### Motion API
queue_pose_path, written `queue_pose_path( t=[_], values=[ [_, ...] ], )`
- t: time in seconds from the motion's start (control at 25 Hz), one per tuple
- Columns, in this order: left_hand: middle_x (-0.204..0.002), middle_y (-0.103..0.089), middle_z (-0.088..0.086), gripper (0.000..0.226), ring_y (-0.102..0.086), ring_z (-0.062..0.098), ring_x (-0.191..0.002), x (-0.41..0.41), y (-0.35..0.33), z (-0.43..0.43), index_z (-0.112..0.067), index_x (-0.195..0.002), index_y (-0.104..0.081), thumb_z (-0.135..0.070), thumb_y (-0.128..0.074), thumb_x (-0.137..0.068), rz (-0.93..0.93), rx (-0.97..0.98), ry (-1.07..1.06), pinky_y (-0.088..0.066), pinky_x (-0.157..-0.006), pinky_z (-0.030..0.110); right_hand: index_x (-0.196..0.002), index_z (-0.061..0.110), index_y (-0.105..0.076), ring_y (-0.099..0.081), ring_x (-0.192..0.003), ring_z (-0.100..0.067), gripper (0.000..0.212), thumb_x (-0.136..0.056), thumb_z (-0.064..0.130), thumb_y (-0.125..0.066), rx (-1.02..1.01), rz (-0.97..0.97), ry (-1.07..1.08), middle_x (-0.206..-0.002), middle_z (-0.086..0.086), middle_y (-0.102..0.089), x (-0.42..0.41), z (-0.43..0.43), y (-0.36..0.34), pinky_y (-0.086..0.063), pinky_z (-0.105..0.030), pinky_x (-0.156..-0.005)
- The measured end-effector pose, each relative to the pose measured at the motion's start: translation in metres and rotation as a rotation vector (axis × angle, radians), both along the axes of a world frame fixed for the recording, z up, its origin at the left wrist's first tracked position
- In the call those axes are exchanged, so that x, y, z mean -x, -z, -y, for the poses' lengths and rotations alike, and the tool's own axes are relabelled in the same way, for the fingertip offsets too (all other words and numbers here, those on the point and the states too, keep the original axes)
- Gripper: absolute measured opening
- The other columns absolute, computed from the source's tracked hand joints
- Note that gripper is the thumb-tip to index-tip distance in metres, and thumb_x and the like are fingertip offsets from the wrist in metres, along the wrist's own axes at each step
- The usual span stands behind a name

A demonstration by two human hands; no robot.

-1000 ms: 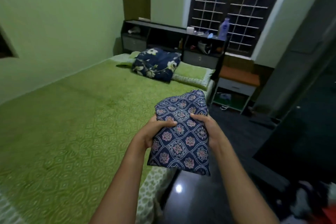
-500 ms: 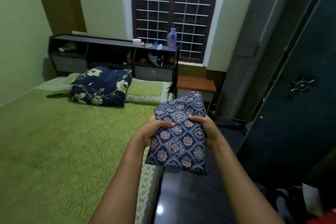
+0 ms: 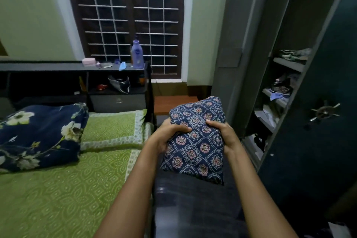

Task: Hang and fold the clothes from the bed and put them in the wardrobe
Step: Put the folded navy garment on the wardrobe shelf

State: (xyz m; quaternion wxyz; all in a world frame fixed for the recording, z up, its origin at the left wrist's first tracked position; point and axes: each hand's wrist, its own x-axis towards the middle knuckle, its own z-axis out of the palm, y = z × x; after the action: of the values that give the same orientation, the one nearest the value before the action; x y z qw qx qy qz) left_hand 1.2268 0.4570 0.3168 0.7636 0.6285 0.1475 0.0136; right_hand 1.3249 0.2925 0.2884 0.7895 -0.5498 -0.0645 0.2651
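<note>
One bed (image 3: 58,189) fills the left side, under a green spread woven with a pale leafy pattern. On it lie one bulky navy quilt (image 3: 38,133) printed with large white flowers, folded into a soft block, and just to its right one flat green pillow (image 3: 114,127) with a pale border. Behind them runs one dark headboard shelf (image 3: 48,67), carrying one tall purple bottle (image 3: 137,54).

In the middle, two bare hands hold one folded garment (image 3: 197,141) in the air over the dark floor, between bed and wardrobe. It is a plump rectangle of navy cloth with reddish rosettes. The left hand (image 3: 164,135) grips its left edge, thumb curled over the top, and the right hand (image 3: 226,133) grips the right edge likewise.

On the right stands one open wardrobe (image 3: 286,63). It has at least three shelves of crumpled clothes, and its dark door (image 3: 309,160) bears one wheel-shaped handle (image 3: 324,112).
</note>
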Motion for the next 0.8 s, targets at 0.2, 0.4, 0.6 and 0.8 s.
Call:
queue_pose_path(
  t=[0.2,0.4,0.6,0.8],
  values=[
    [-0.105,-0.065,0.015,0.053,-0.068,0.026,-0.078,-0.165,-0.024,-0.023,-0.01,-0.116,-0.044,-0.001,-0.073,-0.072,0.004,-0.008,0.148,-0.058,-0.07,0.035,-0.129,0.003,-0.043,-0.067,-0.089,-0.037,0.071,-0.066,0.01,-0.075,-0.066,-0.012,0.125,-0.116,-0.025,-0.062,-0.146,-0.012,-0.018,-0.057,-0.042,-0.066],
    [-0.105,-0.065,0.015,0.055,-0.068,0.027,-0.081,-0.288,-0.025,-0.03,-0.012,-0.116,-0.043,0.0,-0.073,-0.071,-0.031,0.021,0.242,-0.057,-0.077,0.039,-0.13,0.005,-0.043,-0.064,-0.099,-0.041,0.08,-0.06,0.013,-0.08,-0.043,-0.028,0.205,-0.117,-0.024,-0.062,-0.253,-0.012,-0.022,-0.056,-0.047,-0.074],
    [-0.096,-0.068,0.013,0.044,-0.068,0.026,-0.075,-0.439,-0.028,-0.008,-0.012,-0.11,-0.049,0.005,-0.069,-0.074,-0.001,0.044,0.416,-0.058,-0.07,0.039,-0.123,0.004,-0.05,-0.067,-0.09,-0.038,0.053,-0.074,0.009,-0.07,-0.04,-0.02,0.402,-0.109,-0.022,-0.066,-0.367,0.015,-0.024,-0.057,-0.047,-0.074],
    [-0.099,-0.067,0.013,0.05,-0.069,0.023,-0.074,-0.586,-0.047,0.029,-0.008,-0.118,-0.046,0.003,-0.069,-0.075,0.0,0.002,0.688,-0.058,-0.062,0.033,-0.119,0.002,-0.052,-0.067,-0.084,-0.034,0.054,-0.069,0.012,-0.069,-0.068,-0.014,0.59,-0.106,-0.021,-0.067,-0.465,0.054,-0.047,-0.056,-0.045,-0.079]
  ],
)
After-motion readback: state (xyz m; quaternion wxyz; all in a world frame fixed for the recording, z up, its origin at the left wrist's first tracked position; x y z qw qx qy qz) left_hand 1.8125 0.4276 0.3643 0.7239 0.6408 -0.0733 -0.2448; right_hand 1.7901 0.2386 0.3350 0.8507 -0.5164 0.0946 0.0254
